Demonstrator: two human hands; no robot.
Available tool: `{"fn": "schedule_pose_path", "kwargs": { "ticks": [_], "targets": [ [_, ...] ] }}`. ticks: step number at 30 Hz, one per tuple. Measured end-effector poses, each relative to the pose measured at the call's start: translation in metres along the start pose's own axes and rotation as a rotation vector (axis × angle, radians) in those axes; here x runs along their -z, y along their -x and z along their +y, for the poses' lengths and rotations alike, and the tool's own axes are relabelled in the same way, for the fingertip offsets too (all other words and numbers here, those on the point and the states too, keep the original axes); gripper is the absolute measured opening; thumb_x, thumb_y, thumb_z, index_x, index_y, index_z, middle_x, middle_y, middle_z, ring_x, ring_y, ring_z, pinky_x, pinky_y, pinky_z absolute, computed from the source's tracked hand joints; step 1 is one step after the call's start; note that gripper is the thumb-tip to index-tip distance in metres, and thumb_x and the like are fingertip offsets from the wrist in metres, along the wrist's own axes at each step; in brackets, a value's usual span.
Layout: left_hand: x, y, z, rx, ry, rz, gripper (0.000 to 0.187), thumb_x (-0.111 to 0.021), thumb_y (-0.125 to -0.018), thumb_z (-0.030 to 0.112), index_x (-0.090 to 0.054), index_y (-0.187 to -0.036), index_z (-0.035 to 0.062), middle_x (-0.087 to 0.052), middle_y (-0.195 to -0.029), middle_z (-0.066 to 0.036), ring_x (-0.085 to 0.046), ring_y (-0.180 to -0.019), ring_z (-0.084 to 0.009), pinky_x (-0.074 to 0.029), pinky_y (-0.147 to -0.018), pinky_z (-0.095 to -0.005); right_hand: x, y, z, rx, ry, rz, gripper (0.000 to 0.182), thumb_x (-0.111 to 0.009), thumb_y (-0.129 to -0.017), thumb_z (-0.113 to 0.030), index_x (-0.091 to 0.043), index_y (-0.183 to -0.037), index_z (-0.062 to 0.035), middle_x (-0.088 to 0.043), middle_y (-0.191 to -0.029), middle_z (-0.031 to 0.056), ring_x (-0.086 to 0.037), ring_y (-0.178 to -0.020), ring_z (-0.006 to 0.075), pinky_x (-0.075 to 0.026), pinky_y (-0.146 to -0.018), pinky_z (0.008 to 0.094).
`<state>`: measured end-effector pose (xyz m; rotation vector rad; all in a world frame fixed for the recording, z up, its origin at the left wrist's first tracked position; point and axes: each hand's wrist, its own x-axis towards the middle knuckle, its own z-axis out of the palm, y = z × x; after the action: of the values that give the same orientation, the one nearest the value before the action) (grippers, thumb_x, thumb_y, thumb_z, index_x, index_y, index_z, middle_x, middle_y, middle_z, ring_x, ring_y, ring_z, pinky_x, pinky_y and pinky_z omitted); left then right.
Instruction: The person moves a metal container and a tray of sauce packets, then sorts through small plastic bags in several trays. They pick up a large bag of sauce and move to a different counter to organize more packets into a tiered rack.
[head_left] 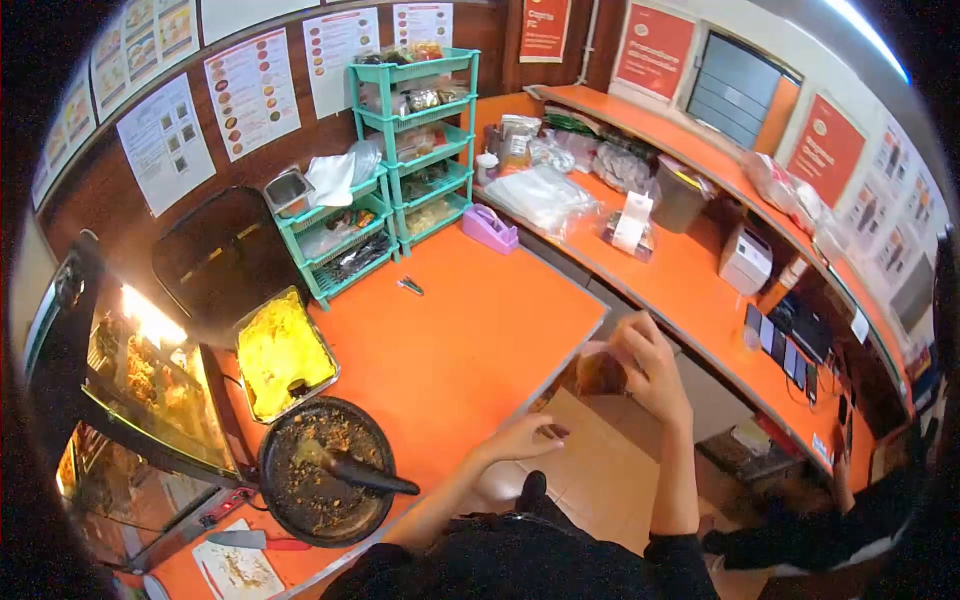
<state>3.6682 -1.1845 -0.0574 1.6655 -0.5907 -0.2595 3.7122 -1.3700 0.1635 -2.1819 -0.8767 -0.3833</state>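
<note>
My right hand is raised beyond the near edge of the orange table, its fingers closed on the top of a small clear bag of dark brown sauce. The bag hangs over the floor. To its lower left, my left hand reaches over the table's edge with its fingers apart and nothing in them. A round black stone mortar holds brown crumbs and a dark pestle. Behind it lies a tray of yellow food.
A knife lies on a stained white board. Left is a lit glass display case. Green racks and a purple tape dispenser stand behind. Another person's hand is at the right counter, near several phones.
</note>
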Motion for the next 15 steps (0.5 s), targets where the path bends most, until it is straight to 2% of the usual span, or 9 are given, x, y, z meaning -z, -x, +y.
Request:
{"fn": "schedule_pose_path", "kwargs": {
  "ticks": [1, 4, 5, 7, 8, 9, 11, 13, 15],
  "targets": [
    [0.020, -0.017, -0.004, -0.058, 0.075, 0.069, 0.027, -0.062, -0.088, 0.023, -0.062, -0.107, 0.0032, -0.064, -0.105, -0.010, -0.062, -0.096, -0.0191, -0.049, -0.084, -0.0342, 0.002, -0.038, 0.026, 0.083, -0.043, 0.012, 0.016, -0.054, -0.077, 0.008, -0.054, -0.091, 0.0029, -0.052, -0.091, 0.0127, -0.054, -0.086, 0.0319, -0.045, -0.078, 0.0345],
    [0.096, -0.056, 0.014, 0.007, -0.099, 0.438, 0.024, -0.061, -0.089, 0.020, -0.063, -0.106, 0.0041, -0.065, -0.103, -0.009, -0.063, -0.095, -0.0184, -0.049, -0.084, -0.0330, -0.006, -0.150, 0.099, 0.236, -0.172, -0.023, 0.015, -0.054, -0.078, 0.008, -0.053, -0.092, 0.0030, -0.054, -0.089, 0.0137, -0.056, -0.083, 0.0290, -0.044, -0.076, 0.0324],
    [0.123, -0.065, 0.012, 0.005, -0.118, 0.573, 0.023, -0.061, -0.089, 0.019, -0.063, -0.106, 0.0041, -0.065, -0.103, -0.009, -0.063, -0.094, -0.0181, -0.049, -0.084, -0.0319, -0.010, -0.186, 0.119, 0.248, -0.125, -0.066, 0.014, -0.056, -0.079, 0.005, -0.054, -0.093, 0.0021, -0.055, -0.084, 0.0132, -0.057, -0.081, 0.0248, -0.044, -0.074, 0.0319],
    [0.186, -0.083, 0.016, 0.038, -0.127, 0.812, 0.023, -0.060, -0.089, 0.020, -0.064, -0.105, 0.0031, -0.065, -0.106, -0.007, -0.062, -0.095, -0.0177, -0.049, -0.084, -0.0315, -0.020, -0.252, 0.144, 0.226, -0.224, -0.115, 0.011, -0.057, -0.085, -0.005, -0.054, -0.094, 0.0013, -0.056, -0.081, 0.0115, -0.055, -0.078, 0.0191, -0.044, -0.071, 0.0310],
    [0.221, -0.092, 0.025, -0.019, -0.133, 0.887, 0.026, -0.059, -0.090, 0.022, -0.063, -0.107, 0.0027, -0.065, -0.107, -0.007, -0.062, -0.096, -0.0173, -0.048, -0.085, -0.0314, -0.025, -0.279, 0.151, 0.221, -0.264, -0.124, 0.012, -0.057, -0.088, -0.009, -0.055, -0.094, 0.0010, -0.057, -0.080, 0.0100, -0.054, -0.076, 0.0166, -0.044, -0.071, 0.0303],
    [0.258, -0.107, 0.036, -0.084, -0.143, 0.957, 0.029, -0.058, -0.091, 0.024, -0.062, -0.109, 0.0023, -0.065, -0.108, -0.007, -0.061, -0.098, -0.0168, -0.047, -0.087, -0.0313, -0.032, -0.304, 0.159, 0.240, -0.277, -0.133, 0.012, -0.057, -0.088, -0.009, -0.055, -0.094, 0.0010, -0.057, -0.080, 0.0100, -0.054, -0.076, 0.0166, -0.044, -0.071, 0.0303],
    [0.320, -0.138, 0.096, -0.137, -0.110, 1.003, 0.034, -0.054, -0.092, 0.028, -0.059, -0.115, 0.0022, -0.063, -0.112, -0.007, -0.058, -0.104, -0.0158, -0.044, -0.090, -0.0310, -0.050, -0.345, 0.176, 0.197, -0.463, -0.095, 0.014, -0.057, -0.090, -0.014, -0.055, -0.094, -0.0005, -0.058, -0.078, 0.0053, -0.053, -0.075, 0.0124, -0.043, -0.070, 0.0285],
    [0.402, -0.180, 0.107, -0.179, -0.013, 0.956, 0.043, -0.049, -0.094, 0.030, -0.050, -0.127, 0.0024, -0.059, -0.120, -0.008, -0.052, -0.115, -0.0164, -0.039, -0.098, -0.0300, -0.069, -0.371, 0.193, 0.228, -0.530, -0.088, 0.014, -0.057, -0.090, -0.014, -0.056, -0.095, -0.0011, -0.058, -0.078, 0.0036, -0.052, -0.075, 0.0111, -0.043, -0.070, 0.0278],
    [0.457, -0.226, 0.120, -0.195, -0.284, 1.086, 0.048, -0.053, -0.091, 0.027, -0.047, -0.128, -0.0032, -0.059, -0.118, -0.014, -0.056, -0.105, -0.0190, -0.043, -0.089, -0.0295, -0.077, -0.395, 0.206, 0.265, -0.514, -0.091, 0.016, -0.058, -0.090, -0.016, -0.056, -0.096, -0.0011, -0.058, -0.079, 0.0030, -0.052, -0.076, 0.0107, -0.043, -0.069, 0.0270]
  ]
}}
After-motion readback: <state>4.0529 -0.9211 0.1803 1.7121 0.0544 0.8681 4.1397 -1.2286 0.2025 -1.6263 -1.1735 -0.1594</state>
